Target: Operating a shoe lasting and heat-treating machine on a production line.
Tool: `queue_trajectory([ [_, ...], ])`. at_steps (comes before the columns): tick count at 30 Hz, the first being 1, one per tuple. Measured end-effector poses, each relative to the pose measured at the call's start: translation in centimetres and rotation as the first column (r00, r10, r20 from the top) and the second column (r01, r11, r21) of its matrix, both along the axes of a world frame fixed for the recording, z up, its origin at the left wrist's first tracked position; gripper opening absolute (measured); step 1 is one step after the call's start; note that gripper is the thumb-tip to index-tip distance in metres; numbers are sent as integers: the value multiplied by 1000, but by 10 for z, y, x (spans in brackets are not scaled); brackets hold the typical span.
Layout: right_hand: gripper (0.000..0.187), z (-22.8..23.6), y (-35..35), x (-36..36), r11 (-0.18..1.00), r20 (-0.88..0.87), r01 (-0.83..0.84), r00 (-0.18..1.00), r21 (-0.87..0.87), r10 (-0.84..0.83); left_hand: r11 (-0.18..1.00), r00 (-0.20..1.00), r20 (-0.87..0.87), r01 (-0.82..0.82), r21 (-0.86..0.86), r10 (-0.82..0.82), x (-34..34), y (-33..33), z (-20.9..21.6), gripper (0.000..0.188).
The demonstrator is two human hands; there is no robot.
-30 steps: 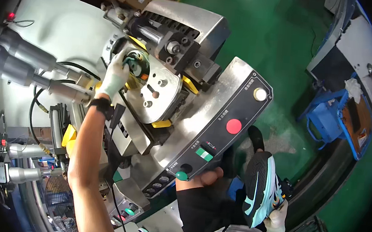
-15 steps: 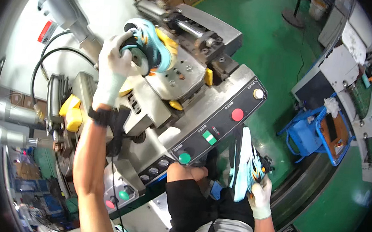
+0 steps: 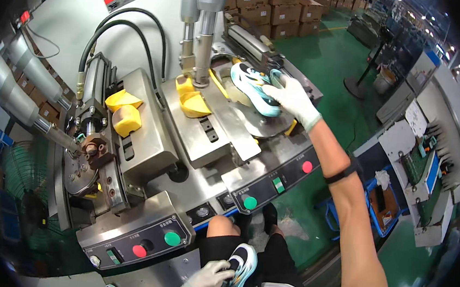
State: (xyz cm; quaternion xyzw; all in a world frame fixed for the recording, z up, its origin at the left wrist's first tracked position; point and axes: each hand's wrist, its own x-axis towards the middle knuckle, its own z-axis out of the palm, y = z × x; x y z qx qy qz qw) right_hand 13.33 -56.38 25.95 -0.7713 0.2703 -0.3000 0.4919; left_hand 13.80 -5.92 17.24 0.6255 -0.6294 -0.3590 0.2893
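My right hand (image 3: pixel 294 101), in a white glove, reaches forward and grips a light-blue, white and black sneaker (image 3: pixel 254 91) near its collar. That sneaker is over the round metal plate (image 3: pixel 264 126) of the machine's right station; whether it touches the plate I cannot tell. Low in the view, over my lap, my gloved left hand (image 3: pixel 207 281) is closed on a second sneaker (image 3: pixel 245 268) of the same colours. Its toe points up and away from me. The fingers of the left hand lie over the shoe's opening.
Yellow pads (image 3: pixel 194 105) sit on the metal housings, with more yellow pads (image 3: pixel 127 119) further left. The sloped control panels carry a green button (image 3: pixel 172 239) and a red button (image 3: pixel 139 251). A blue chair (image 3: pixel 380 208) stands at right. Cartons (image 3: pixel 252 14) are stacked behind.
My left hand has come from the machine down to my lap, now with a sneaker. My right hand has moved from beside my lap up to the machine with its sneaker. The view has turned.
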Motion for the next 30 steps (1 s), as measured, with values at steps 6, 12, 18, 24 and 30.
queue_trajectory([
  [6,57,-88,-58,120,877,-638,-60,710,-476,-298,972,974,-17,-227,64,228,2,18,-18,41],
  [12,80,-82,-46,145,928,-705,2,649,-374,-286,946,936,-134,-318,66,324,16,24,-23,39],
  [18,71,-49,-1,92,889,-367,4,910,-458,-193,968,957,-148,-248,30,249,28,34,-36,35],
  [24,73,-89,216,-45,816,-18,-30,1000,-577,23,974,967,-119,-221,58,227,33,37,-51,41],
  [30,86,-156,260,-58,802,-372,-255,927,-539,45,980,985,53,-156,-121,163,4,16,-28,37],
])
